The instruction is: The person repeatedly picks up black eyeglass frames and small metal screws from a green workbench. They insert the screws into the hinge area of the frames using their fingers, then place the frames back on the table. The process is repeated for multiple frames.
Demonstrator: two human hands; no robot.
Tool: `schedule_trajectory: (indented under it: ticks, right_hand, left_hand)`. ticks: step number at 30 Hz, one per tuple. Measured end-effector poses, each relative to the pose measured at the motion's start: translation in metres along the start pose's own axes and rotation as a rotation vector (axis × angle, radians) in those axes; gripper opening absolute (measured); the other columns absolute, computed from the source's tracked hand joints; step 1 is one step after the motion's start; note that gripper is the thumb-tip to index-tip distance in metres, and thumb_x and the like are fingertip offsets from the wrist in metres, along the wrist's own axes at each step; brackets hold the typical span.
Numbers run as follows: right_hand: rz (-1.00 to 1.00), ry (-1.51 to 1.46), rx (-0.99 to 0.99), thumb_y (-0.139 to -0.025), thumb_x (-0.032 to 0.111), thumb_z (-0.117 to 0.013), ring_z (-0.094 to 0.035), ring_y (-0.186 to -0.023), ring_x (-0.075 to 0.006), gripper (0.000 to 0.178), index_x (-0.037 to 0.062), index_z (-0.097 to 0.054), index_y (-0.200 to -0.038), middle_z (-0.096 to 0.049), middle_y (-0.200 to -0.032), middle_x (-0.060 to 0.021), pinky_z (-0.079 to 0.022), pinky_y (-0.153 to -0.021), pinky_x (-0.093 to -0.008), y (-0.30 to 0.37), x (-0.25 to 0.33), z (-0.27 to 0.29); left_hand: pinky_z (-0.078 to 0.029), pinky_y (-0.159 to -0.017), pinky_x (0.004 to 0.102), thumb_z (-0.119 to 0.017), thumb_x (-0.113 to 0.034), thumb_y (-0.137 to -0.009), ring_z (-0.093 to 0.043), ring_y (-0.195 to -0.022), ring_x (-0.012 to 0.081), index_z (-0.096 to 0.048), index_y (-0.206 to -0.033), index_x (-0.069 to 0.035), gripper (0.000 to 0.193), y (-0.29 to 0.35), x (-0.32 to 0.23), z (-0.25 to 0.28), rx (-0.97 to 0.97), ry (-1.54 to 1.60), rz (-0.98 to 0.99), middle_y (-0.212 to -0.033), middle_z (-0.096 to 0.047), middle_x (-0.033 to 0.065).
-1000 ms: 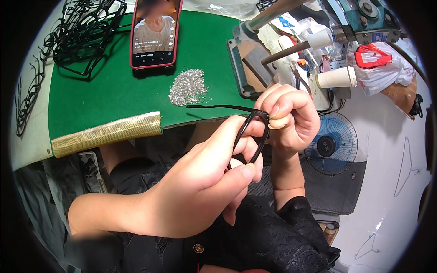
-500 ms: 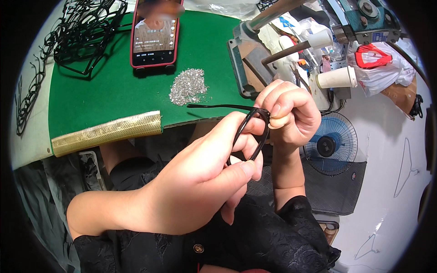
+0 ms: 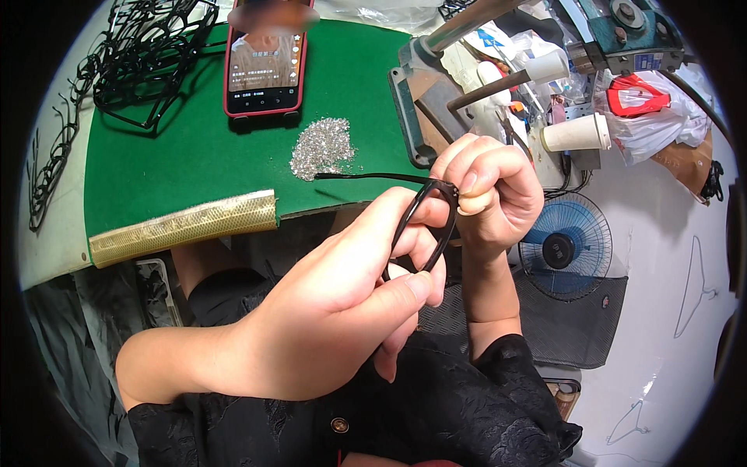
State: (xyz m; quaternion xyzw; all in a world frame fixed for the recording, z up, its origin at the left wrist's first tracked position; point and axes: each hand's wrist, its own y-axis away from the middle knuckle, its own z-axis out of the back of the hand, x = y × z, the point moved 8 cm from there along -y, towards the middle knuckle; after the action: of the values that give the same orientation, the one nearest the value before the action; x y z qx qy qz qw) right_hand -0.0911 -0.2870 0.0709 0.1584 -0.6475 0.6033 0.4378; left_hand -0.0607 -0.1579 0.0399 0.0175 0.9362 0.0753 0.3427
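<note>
A black eyeglass frame (image 3: 397, 237) is held up in front of me, just past the table's near edge. My left hand (image 3: 334, 311) is closed round its rim, with fingers passing through the lens opening. One temple arm stretches left from the hinge corner, its tip near a pile of tiny silvery metal pieces (image 3: 323, 148), perhaps screws. My right hand (image 3: 498, 191) pinches at that hinge corner with thumb and fingertips. Whether a small part sits between those fingertips is hidden. Little dots of metal show at the hinge.
Tangled black eyeglass frames (image 3: 148, 70) lie at the far left. A red-cased phone (image 3: 264, 78) stands behind the pile. A gold mesh roll (image 3: 183, 226) lines the near edge of the green mat (image 3: 233, 156). Right are a metal press (image 3: 416, 101), a paper cup (image 3: 576, 134) and a fan (image 3: 564, 245).
Both hands and the eyeglass frame have shifted slightly left. The temple arm's tip has come closer to the pile's lower edge, and the frame has turned a little.
</note>
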Motion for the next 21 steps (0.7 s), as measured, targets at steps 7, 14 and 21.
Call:
schedule_trajectory:
  ticks: [7, 14, 21]
  right_hand:
    - [-0.002, 0.012, -0.008, -0.088, 0.009, -0.064, -0.058, -0.065, -0.0191, 0.015, -0.0025, -0.057, -0.082, -0.059, -0.071, -0.0098, -0.048, -0.061, -0.0283, -0.001, -0.002, 0.001]
    - [0.059, 0.048, 0.027, -0.087, 0.007, -0.064, -0.059, -0.068, -0.0191, 0.013, -0.0024, -0.057, -0.082, -0.059, -0.073, -0.0095, -0.048, -0.062, -0.0278, -0.006, 0.000, 0.001]
    - [0.011, -0.063, -0.035, -0.088, 0.007, -0.065, -0.057, -0.068, -0.0168, 0.015, -0.0015, -0.053, -0.086, -0.056, -0.075, -0.0086, -0.048, -0.064, -0.0274, -0.002, -0.006, 0.010]
  left_hand:
    - [-0.047, -0.046, 0.0227, -0.045, -0.004, -0.094, -0.051, -0.056, 0.0117, -0.030, -0.132, 0.001, 0.042, -0.003, -0.003, 0.000, -0.010, -0.007, -0.040, -0.093, -0.050, 0.0125]
    - [-0.046, -0.046, 0.0222, -0.045, -0.005, -0.094, -0.051, -0.055, 0.0117, -0.030, -0.132, 0.001, 0.042, -0.006, -0.004, -0.002, -0.028, -0.032, -0.033, -0.092, -0.050, 0.0125]
    - [-0.046, -0.046, 0.0223, -0.046, -0.007, -0.094, -0.051, -0.056, 0.0116, -0.031, -0.132, 0.001, 0.042, -0.011, -0.007, -0.004, -0.004, -0.061, -0.059, -0.090, -0.051, 0.0126]
